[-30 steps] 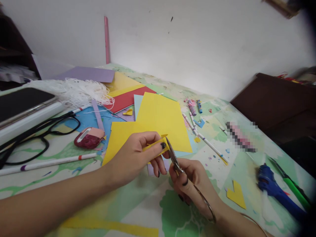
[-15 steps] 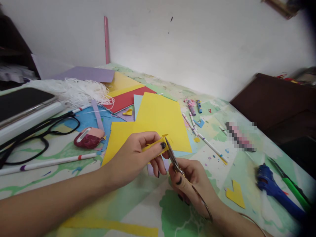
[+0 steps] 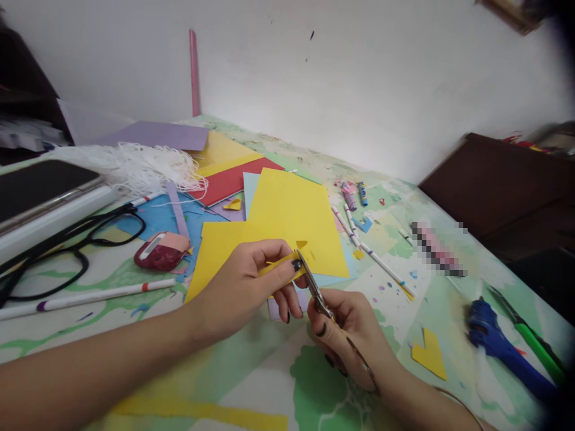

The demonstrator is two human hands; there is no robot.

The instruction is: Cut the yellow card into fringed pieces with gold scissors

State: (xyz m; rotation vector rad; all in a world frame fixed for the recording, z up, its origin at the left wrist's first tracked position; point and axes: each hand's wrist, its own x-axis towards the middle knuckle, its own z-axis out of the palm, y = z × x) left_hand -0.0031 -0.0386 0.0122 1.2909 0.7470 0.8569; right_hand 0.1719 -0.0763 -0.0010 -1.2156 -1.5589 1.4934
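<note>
Between thumb and fingers, my left hand [image 3: 263,272] pinches a small folded piece of yellow paper [image 3: 279,262]. My right hand [image 3: 348,329] is closed round the handles of metal scissors [image 3: 315,293], whose blades point up and left. Their tips lie at the right end of the pinched paper, by my left thumb; whether the blades are fully closed I cannot tell. Just beyond the tips is a small yellow offcut [image 3: 302,243]. Under and behind my left hand spread large yellow sheets [image 3: 291,203], over a light blue sheet [image 3: 251,185].
On the left are black glasses [image 3: 85,251], a phone [image 3: 45,185], white string [image 3: 144,167] and a maroon case [image 3: 162,251]. Striped sticks [image 3: 381,263] and crayons [image 3: 348,196] lie right of the sheets. A blue glue gun [image 3: 498,341] and a green-handled cutting tool [image 3: 534,341] rest far right.
The scissor tips have shifted slightly left and down against the paper. The small yellow offcut sits a little farther from the blades. My left hand has hardly moved.
</note>
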